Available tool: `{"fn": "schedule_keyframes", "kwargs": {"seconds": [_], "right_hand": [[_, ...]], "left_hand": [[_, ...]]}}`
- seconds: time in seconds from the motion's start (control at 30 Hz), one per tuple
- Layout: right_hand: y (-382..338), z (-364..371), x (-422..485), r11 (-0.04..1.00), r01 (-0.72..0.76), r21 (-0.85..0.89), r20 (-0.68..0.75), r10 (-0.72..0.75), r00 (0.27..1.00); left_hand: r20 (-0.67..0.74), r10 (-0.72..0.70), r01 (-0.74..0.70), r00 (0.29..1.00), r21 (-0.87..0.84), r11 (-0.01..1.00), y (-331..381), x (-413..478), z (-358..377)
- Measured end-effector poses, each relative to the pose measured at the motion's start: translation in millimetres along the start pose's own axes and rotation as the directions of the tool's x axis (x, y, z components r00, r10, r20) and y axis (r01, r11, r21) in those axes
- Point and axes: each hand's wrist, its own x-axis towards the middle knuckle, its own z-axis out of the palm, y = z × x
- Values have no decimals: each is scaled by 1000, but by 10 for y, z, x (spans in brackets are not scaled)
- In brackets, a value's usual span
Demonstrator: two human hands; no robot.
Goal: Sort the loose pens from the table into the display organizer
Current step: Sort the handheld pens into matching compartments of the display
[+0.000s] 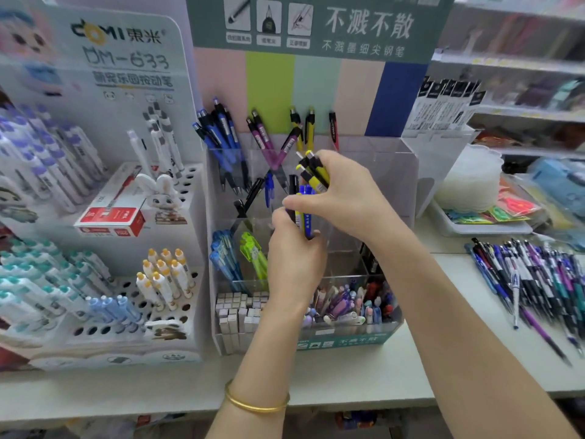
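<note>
Fingers of your right hand (345,198) pinch a few yellow pens (316,175); your left hand (294,264) curls round a mixed bundle (305,217) of blue, yellow and black just below. Split them by colour before letting go, then lower the yellows beside the stocked yellows (309,128) in the display organizer (395,172). Purple pens (275,150) lean crosswise there and may snag. The loose pile (538,280) lies on the table (348,369), well to your right.

Both bare forearms reach forward and meet in the middle, the left hand (294,258) upright with fingers curled round a bunch of pens (306,217), the right hand (348,198) just above it, back up, fingers gripping yellow pens (316,179), thumb stretched leftward.
</note>
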Motion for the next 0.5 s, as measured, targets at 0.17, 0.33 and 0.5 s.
{"fn": "schedule_keyframes", "kwargs": {"seconds": [0.17, 0.33, 0.5], "right_hand": [[-15, -32, 138, 991, 15, -131, 98, -2, 995], [48, -131, 260, 982, -111, 154, 155, 87, 984], [118, -316, 462, 879, -108, 464, 3, 121, 993]], "left_hand": [[8, -15, 14, 1000, 46, 999, 19, 48, 23], [48, -55, 54, 997, 28, 998, 89, 121, 49], [107, -36, 38, 994, -25, 999, 95, 127, 116]]}}
